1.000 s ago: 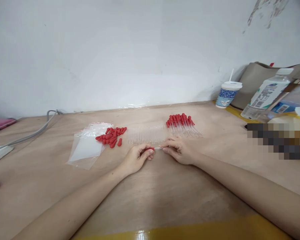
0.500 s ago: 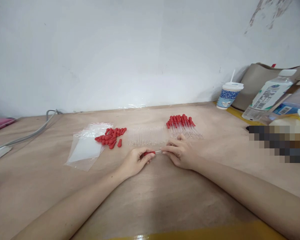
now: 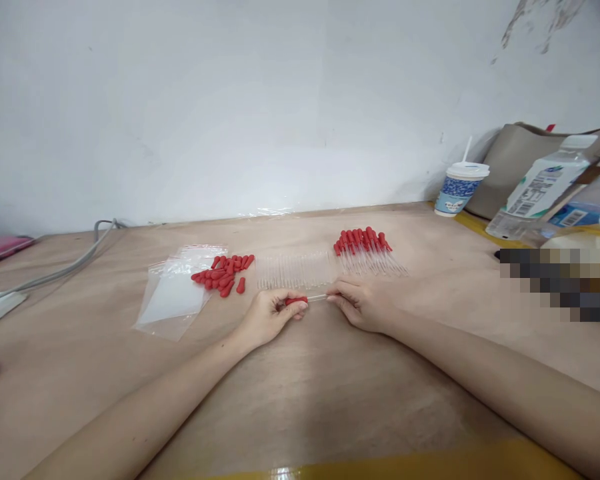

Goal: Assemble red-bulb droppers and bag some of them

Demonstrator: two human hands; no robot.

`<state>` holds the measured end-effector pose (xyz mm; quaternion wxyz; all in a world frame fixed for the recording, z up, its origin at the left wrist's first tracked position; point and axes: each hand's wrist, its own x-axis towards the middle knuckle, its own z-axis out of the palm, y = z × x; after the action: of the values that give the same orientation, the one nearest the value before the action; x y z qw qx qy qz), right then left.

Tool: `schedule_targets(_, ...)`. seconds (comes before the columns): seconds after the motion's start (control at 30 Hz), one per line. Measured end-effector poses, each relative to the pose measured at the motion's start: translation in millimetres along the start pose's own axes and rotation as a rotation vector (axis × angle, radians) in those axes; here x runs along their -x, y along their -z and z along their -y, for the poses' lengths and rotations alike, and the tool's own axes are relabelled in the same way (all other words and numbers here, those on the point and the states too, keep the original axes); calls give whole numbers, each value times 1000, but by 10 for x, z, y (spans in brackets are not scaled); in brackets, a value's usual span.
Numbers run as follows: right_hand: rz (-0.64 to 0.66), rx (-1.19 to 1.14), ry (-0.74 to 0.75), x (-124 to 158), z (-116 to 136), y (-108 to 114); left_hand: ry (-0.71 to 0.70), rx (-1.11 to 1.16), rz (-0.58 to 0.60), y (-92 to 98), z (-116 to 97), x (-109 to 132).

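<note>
My left hand (image 3: 273,313) is closed on a red rubber bulb (image 3: 297,302), pinched between thumb and fingers. A thin clear glass tube (image 3: 317,298) runs from the bulb's end to my right hand (image 3: 357,305), whose thumb and fingertips pinch its far end. Just beyond my hands lies a row of clear glass tubes (image 3: 293,270) without bulbs. Left of that row is a pile of loose red bulbs (image 3: 225,272). On the right, several droppers (image 3: 365,248) with red bulbs fitted lie side by side.
Clear zip bags (image 3: 173,293) lie left of the bulbs. A grey cable (image 3: 75,263) crosses the table's left side. At the back right stand a paper cup (image 3: 460,190) with a straw, a plastic bottle (image 3: 540,187) and a grey bag (image 3: 513,160). A wall rises behind.
My right hand's fingers have drawn together on the tube's end, and more of the tube shows between my hands. Both hands have shifted very slightly.
</note>
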<state>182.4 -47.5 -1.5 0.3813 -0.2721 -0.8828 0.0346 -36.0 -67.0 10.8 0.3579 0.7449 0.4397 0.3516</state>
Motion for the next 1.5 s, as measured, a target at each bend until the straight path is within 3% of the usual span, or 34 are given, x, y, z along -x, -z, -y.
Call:
schedule_targets(0.47, 73, 132, 66, -17, 68, -68, 3, 27, 51, -31, 2, 17)
schedule_targets(0.9, 151, 128, -39, -69, 133, -95, -96, -66, 44, -23, 100, 15)
schedule_targets(1.1, 263, 70, -111, -104, 185, -56, -150, -185, 0, 2, 73, 30)
schedule_targets(1.23, 347, 185, -88, -140, 325, 69, -214, -346, -63, 63, 54, 40)
schedule_targets(1.3, 364, 225, -153, -179, 346, 166, -203, -410, -132, 86, 70, 38)
schedule_targets(1.37, 335, 202, -307, -249, 278, 270, -187, -446, -159, 94, 91, 32)
schedule_targets(1.5, 182, 221, -717, -463, -72, 397, -210, -476, -69, 81, 98, 22)
